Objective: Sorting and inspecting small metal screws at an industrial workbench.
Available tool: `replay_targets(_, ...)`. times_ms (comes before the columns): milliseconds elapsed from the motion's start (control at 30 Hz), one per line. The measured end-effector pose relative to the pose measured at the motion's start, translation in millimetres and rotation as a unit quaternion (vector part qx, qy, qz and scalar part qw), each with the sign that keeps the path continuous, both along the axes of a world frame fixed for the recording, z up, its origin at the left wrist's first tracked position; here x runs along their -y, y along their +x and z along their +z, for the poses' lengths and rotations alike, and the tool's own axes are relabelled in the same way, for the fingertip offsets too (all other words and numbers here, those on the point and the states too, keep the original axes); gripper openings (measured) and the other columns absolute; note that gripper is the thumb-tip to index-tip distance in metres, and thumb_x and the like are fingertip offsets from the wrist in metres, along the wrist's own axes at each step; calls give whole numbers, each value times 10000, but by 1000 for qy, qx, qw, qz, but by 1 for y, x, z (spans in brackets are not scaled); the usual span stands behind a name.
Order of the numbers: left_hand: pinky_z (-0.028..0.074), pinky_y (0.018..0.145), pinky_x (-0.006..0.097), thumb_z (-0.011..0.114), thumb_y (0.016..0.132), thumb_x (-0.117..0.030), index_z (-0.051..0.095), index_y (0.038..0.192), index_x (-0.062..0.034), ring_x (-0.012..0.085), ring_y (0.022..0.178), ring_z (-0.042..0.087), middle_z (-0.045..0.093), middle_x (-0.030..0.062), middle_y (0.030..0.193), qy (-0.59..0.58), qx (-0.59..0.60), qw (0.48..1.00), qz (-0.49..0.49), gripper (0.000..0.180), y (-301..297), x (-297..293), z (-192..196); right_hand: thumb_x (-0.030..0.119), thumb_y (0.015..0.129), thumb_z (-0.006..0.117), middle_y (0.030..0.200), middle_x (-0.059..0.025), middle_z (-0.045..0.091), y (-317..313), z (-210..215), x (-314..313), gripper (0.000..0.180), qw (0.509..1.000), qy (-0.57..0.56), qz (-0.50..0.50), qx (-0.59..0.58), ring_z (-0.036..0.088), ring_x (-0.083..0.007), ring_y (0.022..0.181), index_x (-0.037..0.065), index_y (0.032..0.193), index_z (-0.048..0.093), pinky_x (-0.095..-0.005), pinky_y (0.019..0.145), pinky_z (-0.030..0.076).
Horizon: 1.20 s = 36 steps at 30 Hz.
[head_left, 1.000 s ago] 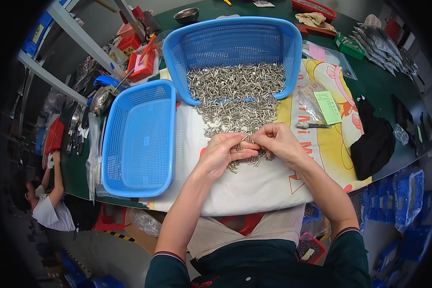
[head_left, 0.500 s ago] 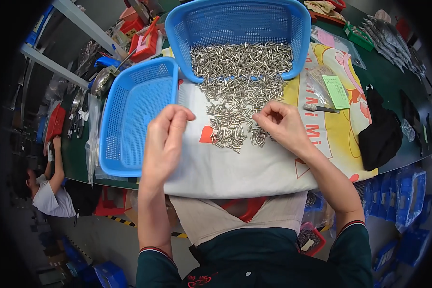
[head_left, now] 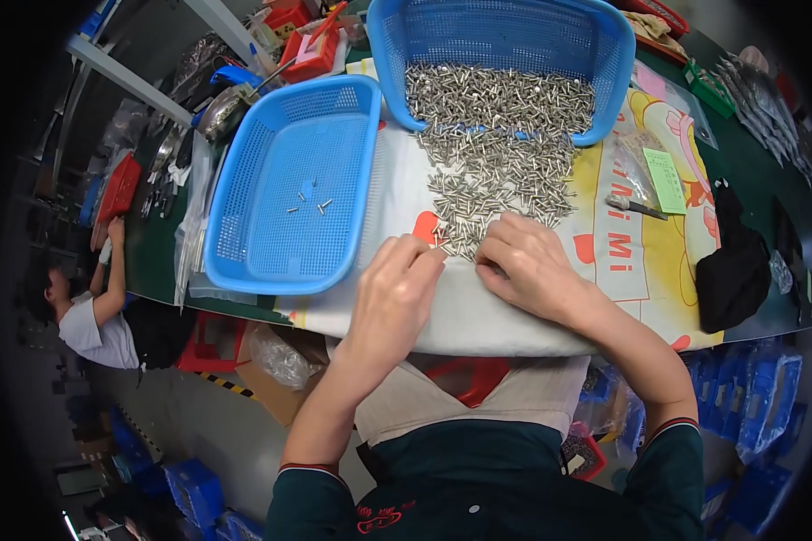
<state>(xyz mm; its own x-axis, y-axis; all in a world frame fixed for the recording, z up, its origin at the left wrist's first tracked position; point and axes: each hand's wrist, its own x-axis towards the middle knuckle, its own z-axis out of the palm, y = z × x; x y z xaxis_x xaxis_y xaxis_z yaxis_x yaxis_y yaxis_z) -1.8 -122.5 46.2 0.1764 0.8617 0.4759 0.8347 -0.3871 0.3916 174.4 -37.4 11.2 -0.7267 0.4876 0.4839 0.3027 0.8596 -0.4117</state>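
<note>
A loose pile of small silvery metal pins (head_left: 496, 180) spreads over the white printed cloth (head_left: 478, 329). It spills from a blue perforated basket (head_left: 505, 36) tipped toward me at the back. At the pile's near left edge is my left hand (head_left: 395, 293), its thumb and fingers drawn together at the pins. Beside it, my right hand (head_left: 534, 270) has curled fingers at the near edge of the pile. What either hand's fingertips hold, if anything, is too small or hidden. To the left stands a shallower blue basket (head_left: 289, 261) with several pins (head_left: 323, 206) on its bottom.
On the right lie a plastic bag with a green label (head_left: 665, 180), a dark-handled tool (head_left: 636, 207) and a black cloth (head_left: 738, 270). Red bins (head_left: 311, 50) and metal bars stand at the back left. Another person (head_left: 104, 316) works at the far left.
Several pins now lie in the left basket, where none showed before. My left hand has moved to the pile's near edge, and my right hand has come closer to it. The view has shifted.
</note>
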Motion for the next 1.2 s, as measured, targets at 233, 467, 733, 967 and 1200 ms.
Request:
replay_targets(233,468,670,379,535,718,45,582,838,26,287,782,532,507,122,814,-7,-21,1000,18,130,1,-18,-41,55,675,623,739,-97,521,12,12,5,93,997,-16,12,73,513,-262,746,14,733,562,-368,650,436)
replay_targets(467,453,641,375,625,718,26,582,810,6,279,735,545,527,104,774,-38,-19,999,-2,103,-2,-8,-38,52,679,618,740,-97,492,18,10,13,88,993,19,-7,120,504,-256,772,10,731,561,-360,647,439)
replay_targets(733,457,619,365,612,710,50,559,814,5,281,706,548,520,111,750,6,-43,999,-6,125,-5,-8,-41,32,670,596,720,-102,513,26,18,6,61,998,-7,-25,50,532,-263,734,17,695,543,-368,616,464)
replay_targets(967,456,565,396,597,704,58,532,770,25,311,609,553,547,145,707,-22,94,994,56,99,6,-7,-37,21,645,613,713,-102,499,22,11,5,103,990,73,11,121,520,-262,723,12,681,517,-363,614,449)
replay_targets(1200,457,535,403,595,721,31,540,738,31,316,589,576,566,175,683,-34,13,992,121,57,31,-15,-40,45,620,626,711,-99,499,9,10,7,124,976,138,-7,171,519,-243,724,20,651,508,-362,600,453)
